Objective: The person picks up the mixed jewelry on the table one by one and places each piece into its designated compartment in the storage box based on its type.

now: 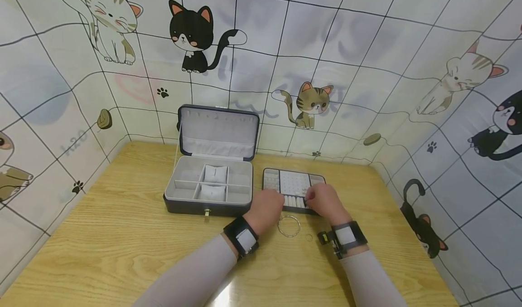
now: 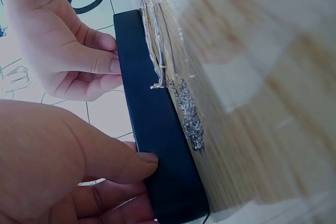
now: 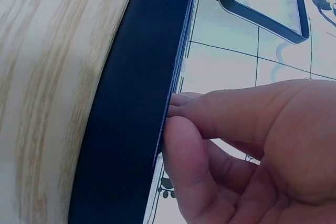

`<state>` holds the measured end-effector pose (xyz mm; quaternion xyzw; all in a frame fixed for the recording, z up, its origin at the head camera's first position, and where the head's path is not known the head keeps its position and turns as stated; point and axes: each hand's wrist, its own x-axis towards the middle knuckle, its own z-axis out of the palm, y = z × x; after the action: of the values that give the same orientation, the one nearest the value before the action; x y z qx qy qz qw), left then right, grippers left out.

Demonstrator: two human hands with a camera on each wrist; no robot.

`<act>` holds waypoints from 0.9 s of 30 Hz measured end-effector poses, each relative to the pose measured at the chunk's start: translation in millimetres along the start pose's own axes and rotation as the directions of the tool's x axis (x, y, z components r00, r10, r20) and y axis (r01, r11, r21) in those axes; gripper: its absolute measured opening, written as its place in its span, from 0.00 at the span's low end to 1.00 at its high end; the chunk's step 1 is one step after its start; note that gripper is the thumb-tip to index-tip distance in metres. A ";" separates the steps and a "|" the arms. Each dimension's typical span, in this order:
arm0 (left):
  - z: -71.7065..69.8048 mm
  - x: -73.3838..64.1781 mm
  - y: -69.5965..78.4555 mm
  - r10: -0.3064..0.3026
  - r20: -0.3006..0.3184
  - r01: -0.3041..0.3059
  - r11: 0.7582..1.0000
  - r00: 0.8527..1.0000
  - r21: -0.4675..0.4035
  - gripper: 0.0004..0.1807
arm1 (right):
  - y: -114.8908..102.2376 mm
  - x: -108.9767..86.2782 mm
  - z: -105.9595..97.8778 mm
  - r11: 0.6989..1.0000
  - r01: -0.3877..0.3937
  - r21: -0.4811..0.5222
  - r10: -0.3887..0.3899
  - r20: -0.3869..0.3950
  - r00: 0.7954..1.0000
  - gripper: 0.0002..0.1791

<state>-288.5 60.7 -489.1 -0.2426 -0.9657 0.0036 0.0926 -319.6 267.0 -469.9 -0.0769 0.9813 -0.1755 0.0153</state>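
Note:
A shallow dark-sided jewelry tray (image 1: 299,210) with pale compartments and ring rolls lies on the table. My left hand (image 1: 266,209) grips its near left corner, the thumb (image 2: 123,163) against the dark front wall and the other fingers partly hidden behind the edge. Over the right end of the ring rolls is my right hand (image 1: 326,202), its thumb and forefinger (image 3: 186,150) brought together at the tray's top edge. Whether they pinch something small is hidden. In front of the tray lie a shiny bangle (image 1: 289,236) and, to its right, a small thin ring (image 1: 309,241).
Left of the tray stands a dark jewelry box (image 1: 185,206), lid (image 1: 218,132) raised, with divided compartments and two white cushions (image 1: 215,174). The wooden table (image 1: 122,234) meets a cat-patterned cloth (image 1: 253,75) at the back and sides.

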 end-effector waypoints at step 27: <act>0.4 0.8 0.2 0.001 0.006 -0.001 1.000 1.000 -0.011 0.01 | -2.1 1.2 3.7 0.996 0.062 -0.064 -0.062 0.007 0.998 0.14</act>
<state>-289.2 61.2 -489.4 -0.2438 -0.9658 -0.0008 0.0884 -320.3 263.6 -472.7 -0.1084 0.9836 -0.1442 0.0101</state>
